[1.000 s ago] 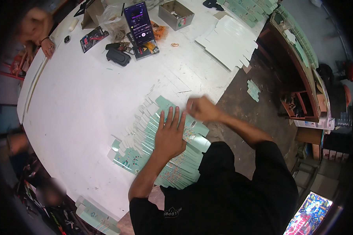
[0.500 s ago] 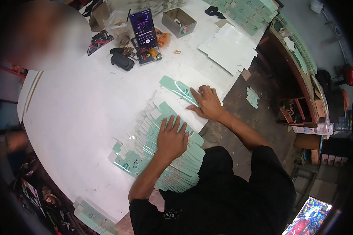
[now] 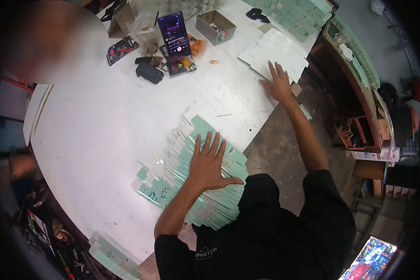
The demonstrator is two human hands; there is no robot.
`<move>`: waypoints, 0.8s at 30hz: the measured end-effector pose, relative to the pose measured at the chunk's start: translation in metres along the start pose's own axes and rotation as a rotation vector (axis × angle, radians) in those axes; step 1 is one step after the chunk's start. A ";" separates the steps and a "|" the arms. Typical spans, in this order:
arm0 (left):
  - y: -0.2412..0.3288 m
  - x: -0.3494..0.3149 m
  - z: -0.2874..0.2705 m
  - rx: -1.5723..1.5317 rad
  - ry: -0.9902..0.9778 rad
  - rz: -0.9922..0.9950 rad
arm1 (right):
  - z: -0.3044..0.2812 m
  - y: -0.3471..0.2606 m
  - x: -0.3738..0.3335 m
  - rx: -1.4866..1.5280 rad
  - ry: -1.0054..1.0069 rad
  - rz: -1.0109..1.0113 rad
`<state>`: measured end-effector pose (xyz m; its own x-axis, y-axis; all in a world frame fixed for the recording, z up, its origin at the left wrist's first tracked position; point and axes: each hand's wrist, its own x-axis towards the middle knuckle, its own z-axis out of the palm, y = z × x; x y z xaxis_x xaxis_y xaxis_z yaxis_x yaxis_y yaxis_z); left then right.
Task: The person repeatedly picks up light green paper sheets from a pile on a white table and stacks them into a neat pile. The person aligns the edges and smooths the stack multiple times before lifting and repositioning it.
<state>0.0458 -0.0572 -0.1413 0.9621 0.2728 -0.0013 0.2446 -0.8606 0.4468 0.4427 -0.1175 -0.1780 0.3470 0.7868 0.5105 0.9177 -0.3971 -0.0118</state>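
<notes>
A fanned stack of flat mint-green printed cartons (image 3: 214,205) with white flaps lies at the table's near edge. My left hand (image 3: 206,165) rests on top of it, fingers stretched and thumb spread toward the right. Farther off on the right, my right hand (image 3: 280,86) reaches out with its fingers extended, at the near edge of a pile of flat white carton blanks (image 3: 277,49). Nothing shows in its grasp, and whether the fingertips touch the top blank I cannot tell.
A phone (image 3: 175,37) stands propped on the white table (image 3: 88,135), beside a black case (image 3: 149,73) and a grey open box (image 3: 215,27). More green cartons (image 3: 294,18) lie at the far right, others (image 3: 112,256) at the lower left. A wooden cabinet (image 3: 336,84) stands right.
My right hand has moved up and right from a green carton to the white blanks. That carton is gone from its separate spot. My left hand's thumb has spread out on the stack.
</notes>
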 end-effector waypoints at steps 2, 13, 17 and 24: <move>0.002 0.001 0.007 0.004 -0.011 -0.013 | 0.002 0.013 -0.012 0.143 -0.203 0.161; -0.003 -0.002 0.015 0.020 0.103 -0.040 | -0.048 -0.145 -0.049 0.419 -0.455 -0.061; 0.010 0.005 -0.002 0.192 0.026 -0.014 | -0.045 -0.159 -0.087 1.150 -0.642 0.070; -0.005 0.004 0.007 0.049 -0.034 -0.015 | 0.012 -0.005 -0.010 0.057 -0.036 0.017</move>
<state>0.0491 -0.0549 -0.1493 0.9615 0.2720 -0.0381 0.2639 -0.8766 0.4023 0.4370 -0.1180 -0.1930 0.3684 0.7973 0.4781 0.9208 -0.3837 -0.0696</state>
